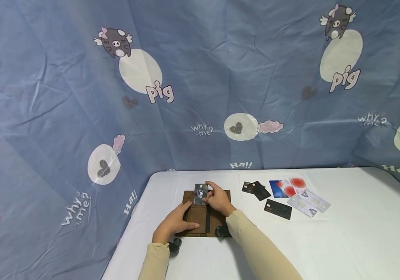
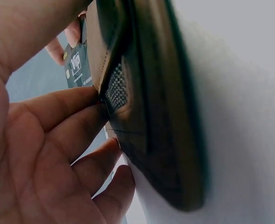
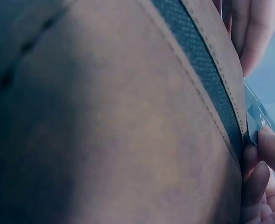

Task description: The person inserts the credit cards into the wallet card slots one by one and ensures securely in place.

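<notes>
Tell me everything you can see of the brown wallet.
The brown wallet looks like leather and lies open on the white table, its inside facing up. Stitching lines both sides of a dark, woven-looking strip beside a brown panel. The left hand touches its left side, fingertips at an edge. The right hand holds a dark card over its upper part; whether the card is in a pocket is unclear.

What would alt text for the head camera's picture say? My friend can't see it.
A person's right hand has a dark VIP card in its grip at the far edge of an open brown wallet, and the left hand rests on it. More cards lie on the white table to the right; a blue pig-print cloth hangs behind.
</notes>
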